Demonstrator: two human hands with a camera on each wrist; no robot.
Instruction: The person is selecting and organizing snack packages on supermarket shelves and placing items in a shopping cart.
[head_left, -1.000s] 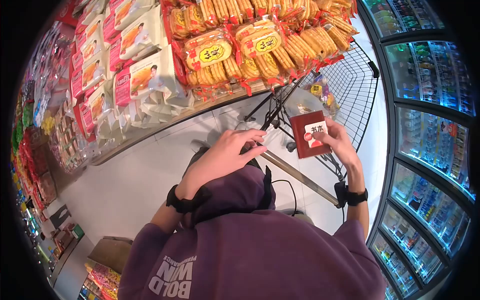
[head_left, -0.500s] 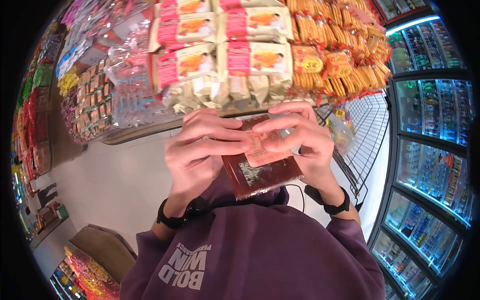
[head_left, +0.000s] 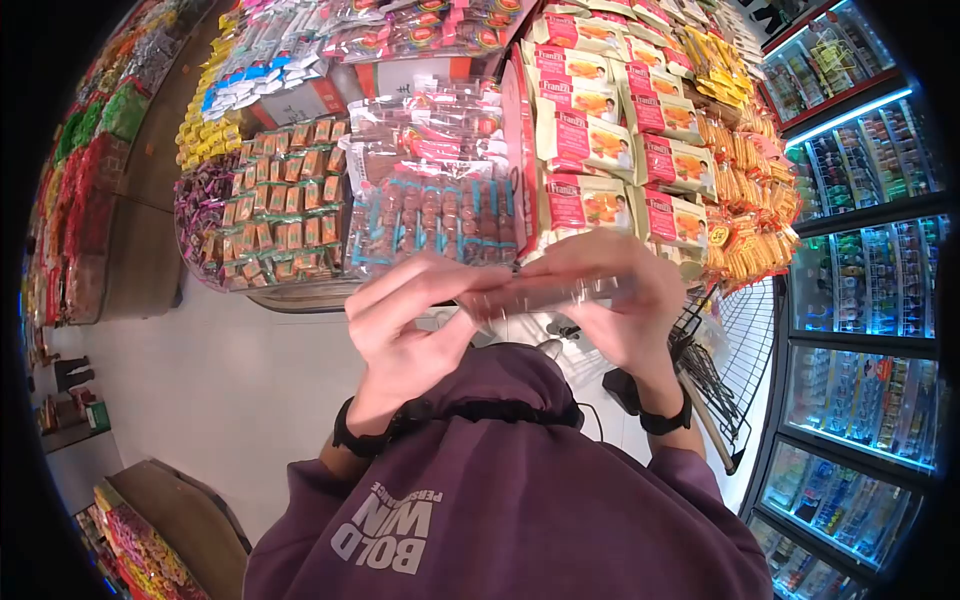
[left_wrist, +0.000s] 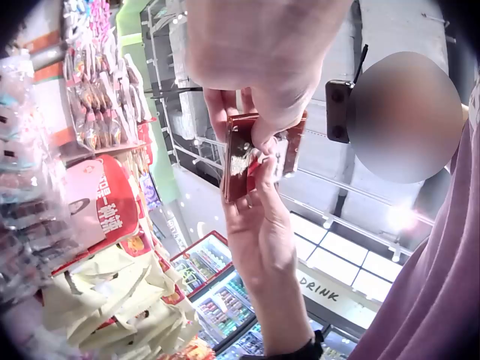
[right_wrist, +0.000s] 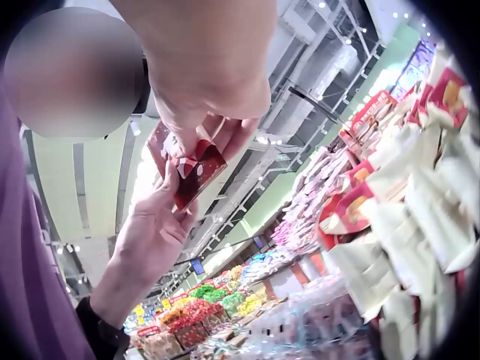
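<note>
In front of the chest, a flat, dark red-brown packet (head_left: pixel 545 297) is held nearly edge-on to the head view. The left hand (head_left: pixel 405 315) pinches one end, and the right hand (head_left: pixel 625 300) grips the other. From the left wrist, the packet (left_wrist: pixel 238 169) shows a shiny wrapper and a white label with red marks, partly covered by both thumbs. Its glossy red face (right_wrist: pixel 201 174) also appears in the right wrist view, between the fingers of both hands. Just beyond the hands lie cream-and-pink Franzzi bags (head_left: pixel 590 205).
A display counter heaped with wrapped snacks (head_left: pixel 290 190) spans the front. The wire shopping cart (head_left: pixel 740 335) stands at the right, beside lit drinks fridges (head_left: pixel 865 280). Pale floor (head_left: pixel 230 370) runs along the left, with a low snack bin (head_left: pixel 160 520) behind.
The right hand has brought the packet from beside the cart to the middle, where the left hand joined it. The packet has since tipped edge-on, and the view has shifted along the counter.
</note>
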